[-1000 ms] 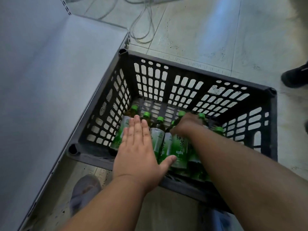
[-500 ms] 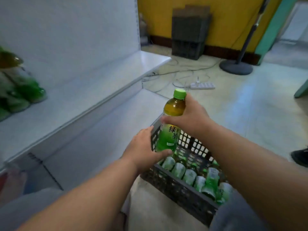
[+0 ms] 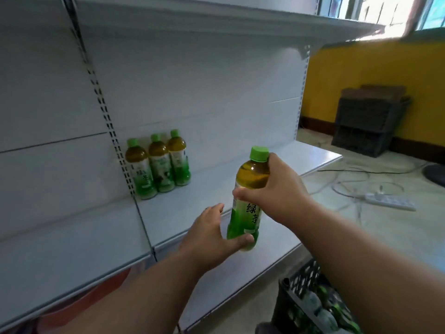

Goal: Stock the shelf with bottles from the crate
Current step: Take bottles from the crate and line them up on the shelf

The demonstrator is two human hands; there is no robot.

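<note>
Bottle (image 3: 248,198) with a green cap is held upright at the centre of the frame, gripped round its neck by the right hand (image 3: 280,191) and pinched at its base by the left hand (image 3: 212,235). Three more bottles (image 3: 159,165) are lined up on the white shelf (image 3: 212,189) at centre left, against its back panel. Crate (image 3: 303,292) with further bottles is seen at the lower right.
</note>
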